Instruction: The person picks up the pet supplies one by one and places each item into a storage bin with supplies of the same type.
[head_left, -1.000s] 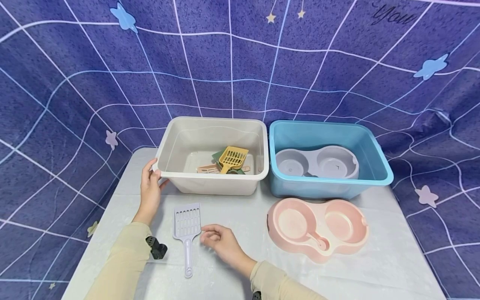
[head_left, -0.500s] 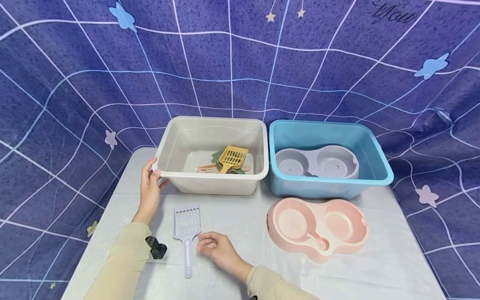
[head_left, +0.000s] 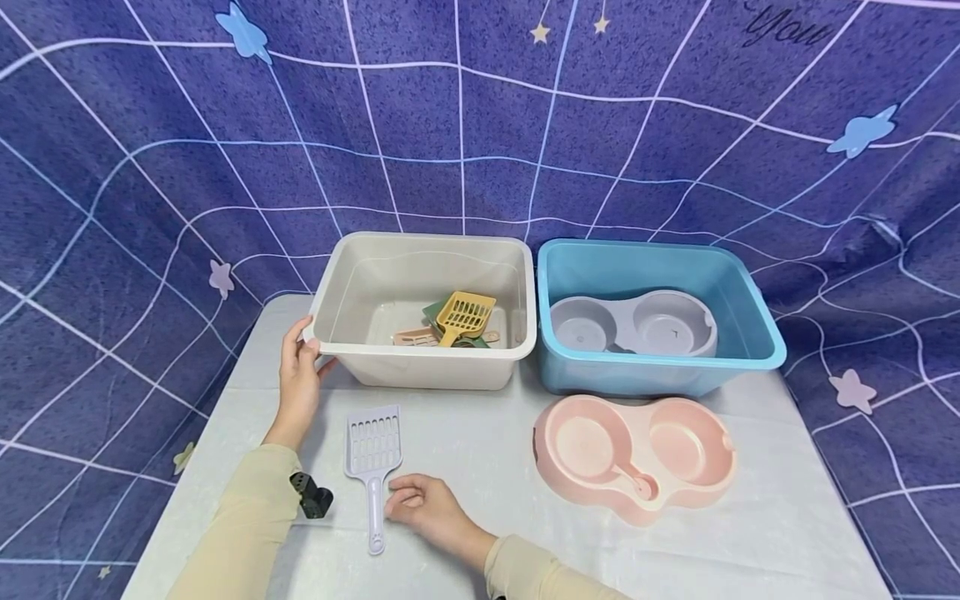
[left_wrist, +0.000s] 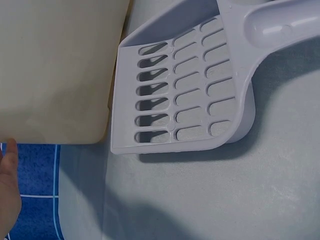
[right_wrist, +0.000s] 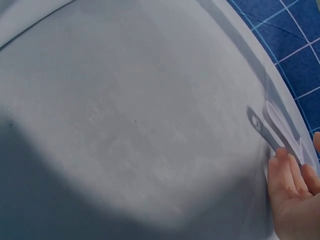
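At the front left corner of the beige litter box [head_left: 420,368], my left hand [head_left: 298,375] holds the rim. A pale lilac litter scoop [head_left: 374,450] lies flat on the table, slotted end away from me; its slots fill much of the left wrist view. Just right of its handle [head_left: 376,517] is my right hand [head_left: 433,510], fingers loosely bent with nothing in them. In the right wrist view, the fingertips [right_wrist: 282,155] are close to the scoop handle [right_wrist: 280,122]; whether they touch it I cannot tell. Inside the beige box are a yellow scoop [head_left: 467,315], a pinkish scoop [head_left: 415,337] and something green.
Beside the beige box stands a blue litter box [head_left: 660,375] with a grey double pet bowl [head_left: 622,321] inside. A pink double pet bowl [head_left: 637,433] sits on the table [head_left: 480,442] in front of it. A purple patterned cloth [head_left: 487,117] hangs behind.
My right hand has moved left and toward me, from beside the scoop's slotted head to beside its handle. My left hand has stayed on the beige box's rim.
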